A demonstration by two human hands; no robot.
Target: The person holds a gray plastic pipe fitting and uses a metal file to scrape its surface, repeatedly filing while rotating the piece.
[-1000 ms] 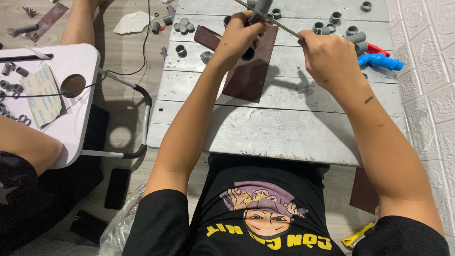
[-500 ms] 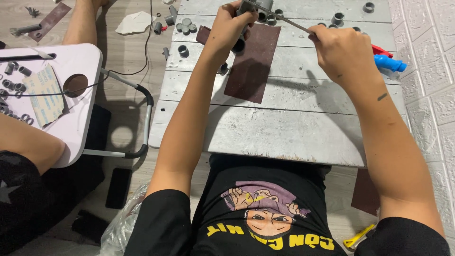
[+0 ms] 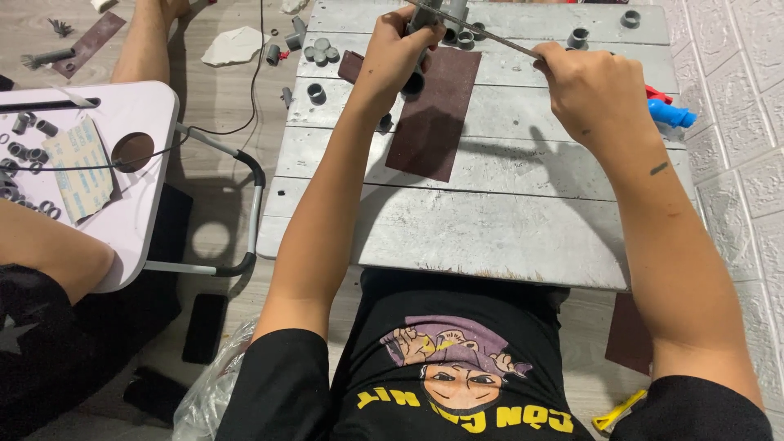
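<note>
Filing a pipe fitting at a low plank bench: left hand (image 3: 398, 51) fisted tight round a grey pipe fitting (image 3: 416, 72), held just above a dark sandpaper sheet (image 3: 434, 110) near the bench's far edge. Right hand (image 3: 590, 88) closed on the handle end of a thin metal file (image 3: 478, 31), blade running up-left to the fitting. Best w/ fitting braced & strokes kept flat, light, even, fingers off the blade

Two hands (image 3: 400, 57) (image 3: 592, 94), one file (image 3: 482, 37), one brown sheet (image 3: 437, 114).
</note>
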